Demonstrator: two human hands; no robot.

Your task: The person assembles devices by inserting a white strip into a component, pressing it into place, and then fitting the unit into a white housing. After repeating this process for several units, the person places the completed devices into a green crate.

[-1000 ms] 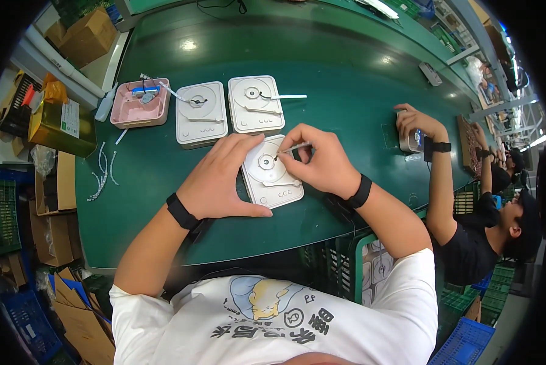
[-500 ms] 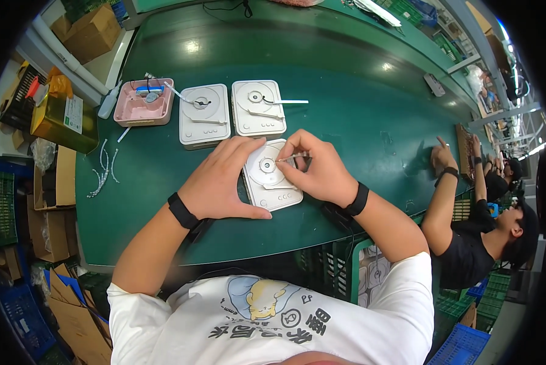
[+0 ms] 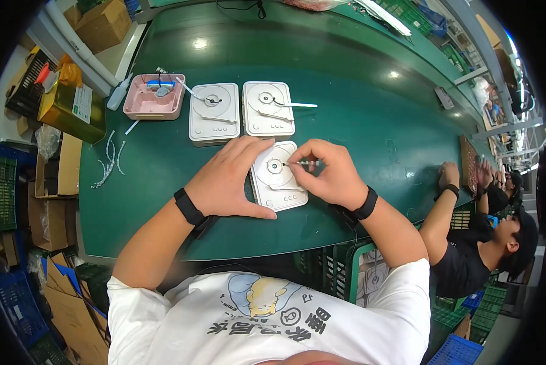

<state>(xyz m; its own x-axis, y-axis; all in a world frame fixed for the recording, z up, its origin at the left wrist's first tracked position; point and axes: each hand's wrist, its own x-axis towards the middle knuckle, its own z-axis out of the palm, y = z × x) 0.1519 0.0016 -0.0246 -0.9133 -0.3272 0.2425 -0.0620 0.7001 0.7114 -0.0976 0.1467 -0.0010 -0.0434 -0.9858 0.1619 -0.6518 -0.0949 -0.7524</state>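
In front of me on the green bench lies a white case (image 3: 288, 198) shaped like a small record player, with a round disc and a moulded arm on top. My left hand (image 3: 224, 179) clasps its left side, thumb along the near edge and fingers at the far edge. Beside the disc's centre, my right hand (image 3: 332, 176) pinches a thin whitish strip (image 3: 311, 163) between thumb and index finger. A short dark bit shows near the fingertips; the strip's far end is partly hidden by the hand.
Two similar white cases (image 3: 214, 126) with white strips stand beyond. A pink open box (image 3: 154, 114) holds a blue part and wires. Loose white strips (image 3: 109, 161) lie at left, near a gold tin (image 3: 72, 112). A co-worker (image 3: 476, 246) sits at right.
The whole view has shifted slightly. My right fingertips stay by the disc, the pinched strip at a slightly different angle. My left hand keeps its hold; the co-worker's hands have moved.
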